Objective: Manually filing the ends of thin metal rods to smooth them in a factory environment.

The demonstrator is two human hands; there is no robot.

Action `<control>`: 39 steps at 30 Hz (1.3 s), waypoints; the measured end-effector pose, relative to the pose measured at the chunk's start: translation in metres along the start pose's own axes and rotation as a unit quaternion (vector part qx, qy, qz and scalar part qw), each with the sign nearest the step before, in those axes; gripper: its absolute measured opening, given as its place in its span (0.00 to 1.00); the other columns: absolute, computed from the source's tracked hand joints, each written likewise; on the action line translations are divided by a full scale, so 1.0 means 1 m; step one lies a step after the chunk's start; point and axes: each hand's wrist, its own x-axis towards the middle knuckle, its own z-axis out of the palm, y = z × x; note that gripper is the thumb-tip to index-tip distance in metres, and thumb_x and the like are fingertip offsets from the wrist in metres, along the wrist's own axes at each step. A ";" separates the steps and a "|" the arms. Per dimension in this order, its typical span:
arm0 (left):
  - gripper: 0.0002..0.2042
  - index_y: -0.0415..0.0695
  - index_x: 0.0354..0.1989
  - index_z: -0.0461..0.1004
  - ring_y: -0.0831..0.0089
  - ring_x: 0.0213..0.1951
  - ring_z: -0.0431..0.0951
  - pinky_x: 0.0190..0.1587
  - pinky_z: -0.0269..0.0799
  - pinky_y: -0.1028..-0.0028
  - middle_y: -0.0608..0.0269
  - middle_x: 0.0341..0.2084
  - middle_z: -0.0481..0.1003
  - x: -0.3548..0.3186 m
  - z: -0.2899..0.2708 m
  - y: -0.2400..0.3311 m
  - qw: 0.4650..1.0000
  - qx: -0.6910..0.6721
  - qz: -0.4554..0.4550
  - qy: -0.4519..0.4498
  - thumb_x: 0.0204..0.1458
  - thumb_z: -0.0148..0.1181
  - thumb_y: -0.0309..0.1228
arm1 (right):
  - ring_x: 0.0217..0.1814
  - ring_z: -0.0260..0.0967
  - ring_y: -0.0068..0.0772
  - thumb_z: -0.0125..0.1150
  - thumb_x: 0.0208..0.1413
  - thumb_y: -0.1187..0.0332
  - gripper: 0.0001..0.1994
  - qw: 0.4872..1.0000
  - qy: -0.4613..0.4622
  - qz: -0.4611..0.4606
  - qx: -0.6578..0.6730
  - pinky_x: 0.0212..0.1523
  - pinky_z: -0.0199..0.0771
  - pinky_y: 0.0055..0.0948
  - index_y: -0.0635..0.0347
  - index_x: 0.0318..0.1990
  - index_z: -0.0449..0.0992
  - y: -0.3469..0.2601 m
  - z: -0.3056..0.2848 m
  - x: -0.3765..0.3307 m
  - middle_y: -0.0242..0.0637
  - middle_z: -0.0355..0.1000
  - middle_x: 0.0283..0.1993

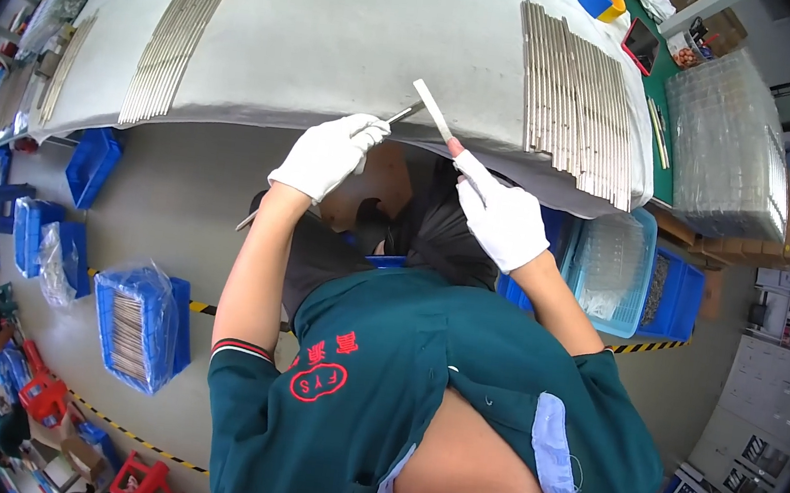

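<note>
My left hand (319, 156), in a white glove, is closed around a thin metal rod (405, 111). One end of the rod sticks out toward the table; what looks like its other end shows below my wrist. My right hand (507, 224), gloved too but with a bare fingertip, pinches a flat white strip (432, 110). The strip slants up and left, and its middle lies close to the rod's tip; I cannot tell whether they touch. Both hands are over my lap at the near edge of the white-covered table (360, 38).
Metal rods lie side by side in a left row (176, 48) and a wider right row (581, 107). Clear plastic trays (727, 138) are stacked at the right. Beside my right arm is a light-blue basket (623, 316); a blue crate (174, 319) of rods stands on the floor, left.
</note>
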 end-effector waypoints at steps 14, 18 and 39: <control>0.15 0.47 0.42 0.74 0.61 0.41 0.73 0.43 0.69 0.70 0.62 0.41 0.74 -0.002 0.004 -0.007 0.987 0.113 0.103 0.048 0.55 0.46 0.42 | 0.07 0.59 0.34 0.51 0.53 0.66 0.25 0.995 -0.039 -0.075 -0.060 0.09 0.58 0.32 0.36 0.61 0.60 0.013 0.020 0.010 0.34 0.61 0.09; 0.15 0.48 0.42 0.74 0.61 0.41 0.73 0.43 0.69 0.70 0.63 0.41 0.74 -0.004 0.003 -0.017 0.976 0.138 0.157 0.060 0.55 0.46 0.42 | 0.08 0.59 0.31 0.54 0.48 0.73 0.23 0.989 -0.102 -0.048 -0.094 0.12 0.61 0.28 0.47 0.55 0.68 0.008 -0.002 -0.002 0.32 0.71 0.22; 0.13 0.47 0.44 0.73 0.65 0.40 0.74 0.42 0.71 0.72 0.64 0.44 0.72 0.000 -0.001 -0.017 0.963 0.194 0.183 0.029 0.55 0.45 0.35 | 0.07 0.57 0.32 0.55 0.49 0.72 0.22 0.995 0.005 -0.055 -0.080 0.10 0.58 0.30 0.45 0.55 0.69 0.005 0.013 0.000 0.35 0.66 0.15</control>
